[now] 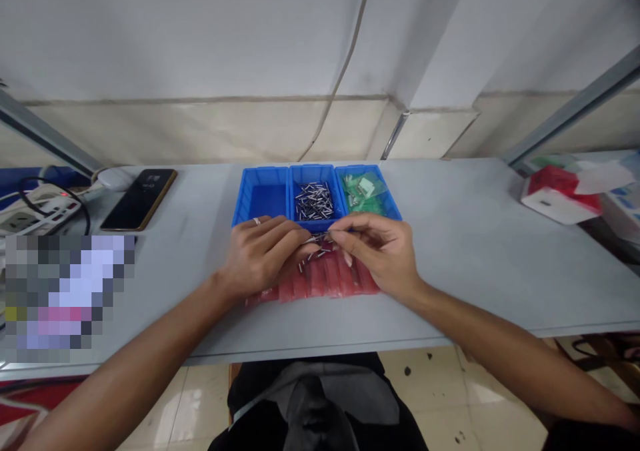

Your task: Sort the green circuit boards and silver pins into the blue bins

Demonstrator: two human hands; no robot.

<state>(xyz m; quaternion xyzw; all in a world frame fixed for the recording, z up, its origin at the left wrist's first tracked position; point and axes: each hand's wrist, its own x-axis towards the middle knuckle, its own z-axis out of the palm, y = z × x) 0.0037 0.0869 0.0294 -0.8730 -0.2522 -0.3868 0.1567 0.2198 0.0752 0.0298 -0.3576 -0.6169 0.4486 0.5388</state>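
Observation:
My left hand (263,254) and my right hand (377,247) meet over a row of red plastic strips (325,281) lying on the grey table (475,251). Both hands have their fingers closed in a pinch around small metal pins (317,245), several of which lie loose between them. Just behind the hands stand three blue bins: the left bin (263,197) looks bare inside, the middle bin (314,201) holds several metal pins, and the right bin (367,194) holds green parts in clear bags.
A black phone (139,199) lies at the back left beside a power strip with cables (45,207). A red and white box (560,194) sits at the right edge. A blurred patch covers the near left. The wall stands close behind the table.

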